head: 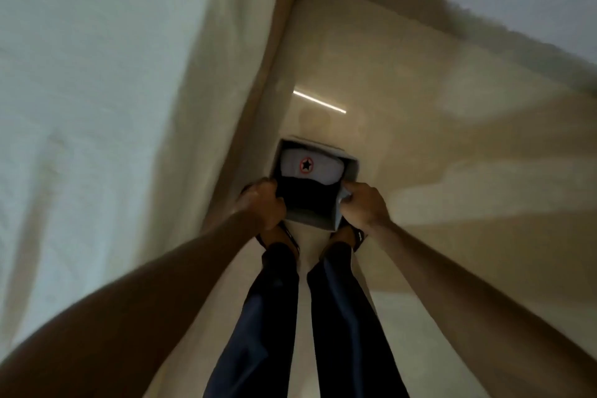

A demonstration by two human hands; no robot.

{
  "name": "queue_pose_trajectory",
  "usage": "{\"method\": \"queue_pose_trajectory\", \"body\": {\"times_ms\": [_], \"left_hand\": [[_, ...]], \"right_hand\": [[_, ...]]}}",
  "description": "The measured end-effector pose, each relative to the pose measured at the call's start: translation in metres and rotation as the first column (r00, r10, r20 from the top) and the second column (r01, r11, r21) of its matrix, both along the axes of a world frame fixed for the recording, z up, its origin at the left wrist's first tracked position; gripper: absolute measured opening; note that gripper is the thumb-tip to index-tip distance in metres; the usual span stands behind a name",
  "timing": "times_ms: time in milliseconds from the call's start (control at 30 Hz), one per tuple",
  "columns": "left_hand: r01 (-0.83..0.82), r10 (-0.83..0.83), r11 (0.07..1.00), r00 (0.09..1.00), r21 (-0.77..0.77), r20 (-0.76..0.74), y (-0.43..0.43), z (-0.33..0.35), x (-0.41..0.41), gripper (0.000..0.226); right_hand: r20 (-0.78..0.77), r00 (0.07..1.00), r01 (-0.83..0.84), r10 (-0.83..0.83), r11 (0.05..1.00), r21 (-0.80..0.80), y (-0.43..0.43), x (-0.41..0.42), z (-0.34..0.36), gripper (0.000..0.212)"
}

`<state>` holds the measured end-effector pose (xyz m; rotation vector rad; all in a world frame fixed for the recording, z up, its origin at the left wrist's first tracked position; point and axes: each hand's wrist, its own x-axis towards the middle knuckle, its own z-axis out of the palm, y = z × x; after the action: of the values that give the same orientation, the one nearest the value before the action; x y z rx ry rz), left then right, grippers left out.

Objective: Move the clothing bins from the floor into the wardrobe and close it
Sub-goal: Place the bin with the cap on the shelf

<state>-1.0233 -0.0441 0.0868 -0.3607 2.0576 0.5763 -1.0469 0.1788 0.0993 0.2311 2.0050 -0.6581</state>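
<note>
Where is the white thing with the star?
The starred item lies centre, head view, inside the grey bin gripped by left hand and right hand.

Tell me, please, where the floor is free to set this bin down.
Bare floor lies ahead of the bin, toward the light streak, and widely to its right, beyond the right hand. It is crowded on the left, where the bed frame runs close by the left hand, and below the bin, where the feet stand.
</note>
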Motion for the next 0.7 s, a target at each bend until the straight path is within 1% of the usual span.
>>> {"method": "queue_pose_trajectory", "body": {"times_ms": [67,100,167,233,300,400,500,533,600,633,700], "left_hand": [[0.04,-0.039,0.999,0.999,-0.033,0.03,0.011,0.038,0.012,0.039],[0.049,-0.047,0.998,0.998,-0.028,0.051,0.018,0.072,0.015,0.044],[0.036,-0.036,0.999,0.996,-0.008,0.082,0.026,0.109,0.02,0.047],[0.032,-0.032,0.999,0.998,-0.004,0.047,0.035,0.169,0.016,0.041],[0.024,-0.025,1.0,1.0,-0.017,-0.014,0.047,0.234,0.014,0.034],[0.064,-0.067,0.998,0.99,-0.026,-0.127,0.055,0.304,0.012,0.032],[0.065,-0.061,0.998,0.977,0.014,-0.202,0.06,0.368,0.014,0.027],[0.075,-0.062,0.996,0.97,0.044,-0.235,0.061,0.388,0.014,0.024],[0.091,-0.061,0.992,0.955,0.093,-0.291,0.062,0.427,0.018,0.021],[0.115,-0.075,0.988,0.942,0.104,-0.327,0.064,0.45,0.02,0.022],[0.151,-0.095,0.981,0.922,0.122,-0.376,0.066,0.472,0.022,0.024]], "right_hand": [[-0.012,0.999,-0.03,0.03,1.0,0.011,0.009,0.002,0.038,0.031],[-0.022,0.999,-0.036,0.036,0.999,0.021,0.017,0.002,0.07,0.034],[-0.021,0.997,-0.075,0.076,0.997,0.035,0.026,0.004,0.106,0.029],[-0.008,0.994,-0.108,0.109,0.993,0.043,0.039,0.004,0.162,0.025],[-0.013,0.994,-0.11,0.111,0.993,0.047,0.052,0.006,0.221,0.027],[-0.09,0.992,-0.087,0.09,0.996,0.035,0.064,0.009,0.292,0.022],[-0.149,0.988,-0.022,0.026,0.999,0.026,0.076,0.017,0.357,0.02],[-0.176,0.984,-0.002,0.006,1.0,0.026,0.081,0.02,0.381,0.026],[-0.222,0.975,0.036,-0.027,0.999,0.038,0.087,0.031,0.423,0.048],[-0.251,0.967,0.063,-0.051,0.997,0.037,0.089,0.039,0.448,0.054],[-0.3,0.951,0.094,-0.082,0.995,0.025,0.089,0.049,0.475,0.053]]}}
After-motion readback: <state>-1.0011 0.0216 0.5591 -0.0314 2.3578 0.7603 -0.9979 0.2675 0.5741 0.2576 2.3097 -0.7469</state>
